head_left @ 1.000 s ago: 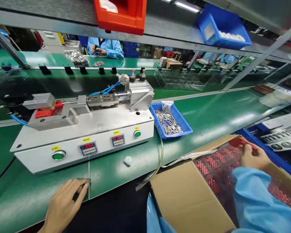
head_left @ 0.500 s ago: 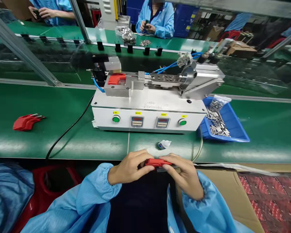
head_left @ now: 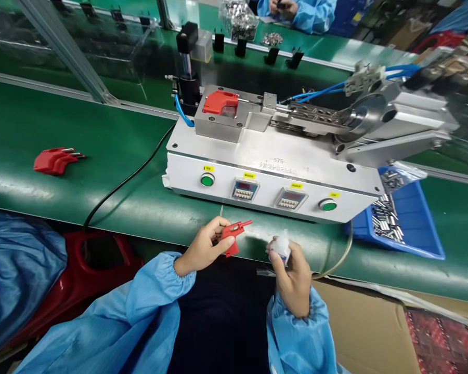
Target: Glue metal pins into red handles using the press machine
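Note:
My left hand (head_left: 203,247) is closed on a small red plastic part (head_left: 233,235), held just in front of the white machine (head_left: 273,176). My right hand (head_left: 290,271) grips a small white squeeze bottle (head_left: 281,246), a short way right of the red part. Both hands hover over the near edge of the green belt (head_left: 62,187). Another red part (head_left: 219,102) sits in the machine's metal fixture. Blue sleeves cover both forearms.
A blue tray of small metal pins (head_left: 393,221) stands right of the machine. Finished red parts (head_left: 56,159) lie on the belt at left. A cardboard box (head_left: 378,332) with red parts is at lower right. A black cable (head_left: 128,179) crosses the belt. Another person's hands (head_left: 283,6) work at the far bench.
My right hand let go of the red part and picked up the white bottle that lay on the belt. My left hand kept the red part. The view moved closer to the machine.

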The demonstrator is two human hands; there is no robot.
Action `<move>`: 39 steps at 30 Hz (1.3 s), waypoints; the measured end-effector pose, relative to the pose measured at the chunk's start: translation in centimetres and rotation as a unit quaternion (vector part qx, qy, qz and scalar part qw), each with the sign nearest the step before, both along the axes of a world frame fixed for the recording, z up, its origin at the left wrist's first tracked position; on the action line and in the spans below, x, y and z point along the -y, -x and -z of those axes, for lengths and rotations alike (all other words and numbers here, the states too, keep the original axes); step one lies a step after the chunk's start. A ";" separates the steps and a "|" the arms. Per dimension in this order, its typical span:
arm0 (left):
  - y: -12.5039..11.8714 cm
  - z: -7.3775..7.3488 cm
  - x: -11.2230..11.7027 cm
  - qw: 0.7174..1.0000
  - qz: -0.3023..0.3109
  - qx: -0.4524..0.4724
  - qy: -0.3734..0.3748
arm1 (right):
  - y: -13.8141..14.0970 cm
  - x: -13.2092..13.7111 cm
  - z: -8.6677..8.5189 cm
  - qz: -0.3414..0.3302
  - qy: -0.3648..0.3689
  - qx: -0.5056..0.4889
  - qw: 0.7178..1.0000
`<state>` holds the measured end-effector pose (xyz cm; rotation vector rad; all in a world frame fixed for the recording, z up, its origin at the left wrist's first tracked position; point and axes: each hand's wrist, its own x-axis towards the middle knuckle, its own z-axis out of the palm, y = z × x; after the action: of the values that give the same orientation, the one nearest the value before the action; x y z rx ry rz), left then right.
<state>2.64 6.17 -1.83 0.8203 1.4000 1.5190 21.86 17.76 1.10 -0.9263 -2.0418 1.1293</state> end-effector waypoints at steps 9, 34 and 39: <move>-0.1 0.0 0.2 0.999 -0.008 -0.035 0.001 | 1.7 0.7 -0.5 -0.048 -0.046 0.043 0.997; 0.4 0.0 0.2 0.997 0.024 -0.067 -0.002 | 1.7 0.4 -0.8 -0.069 0.469 -0.122 0.872; 0.5 -0.1 0.0 0.996 0.021 -0.085 -0.018 | 1.6 0.2 -0.7 -0.084 0.506 -0.133 0.848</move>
<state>2.15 6.14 -1.75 1.0150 1.4721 1.4747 20.21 17.57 1.76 -0.9545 -1.2263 2.3711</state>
